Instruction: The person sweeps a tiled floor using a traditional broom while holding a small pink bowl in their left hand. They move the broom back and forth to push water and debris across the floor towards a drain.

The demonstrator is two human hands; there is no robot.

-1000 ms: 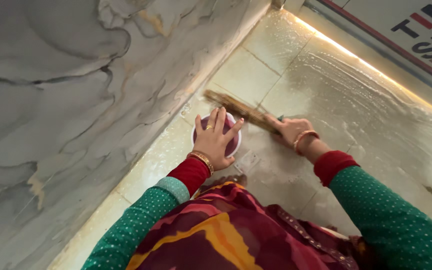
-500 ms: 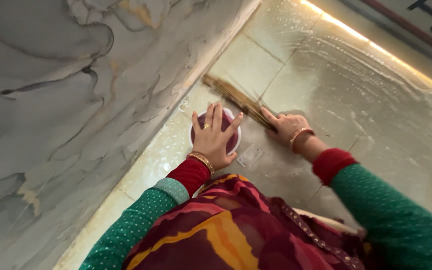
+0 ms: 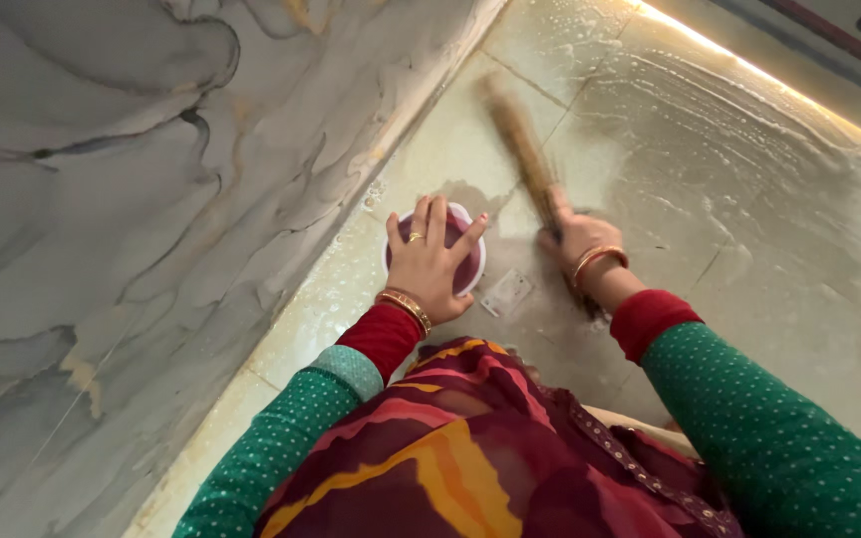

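The broom [image 3: 522, 149] has swung! Half a second ago its bristles lay out toward ten o'clock of the right hand [image 3: 575, 237], close to the wall [image 3: 151, 199]; now the bundle points up toward eleven, almost twelve, blurred with speed, its tip out on the pale tile well clear of the wall. The right hand has barely shifted, and it is closed tight around the broom's near end, knuckles up, gold bangle at the wrist. The left hand [image 3: 430, 264] has stayed put: fingers fanned wide, palm pressed flat on top of the round maroon tub [image 3: 470, 269] with the white rim, ring showing on one finger.

The tub sits directly under that left hand, only its rim and right edge peeking out, close to the foot of the wall, at about nine o'clock of the right hand. The broom runs from the right fist away up the wet floor [image 3: 749, 169], passing at about one o'clock of the tub without touching it. A small square floor plate [image 3: 506, 293] lies between the two wrists, at five o'clock of the tub.
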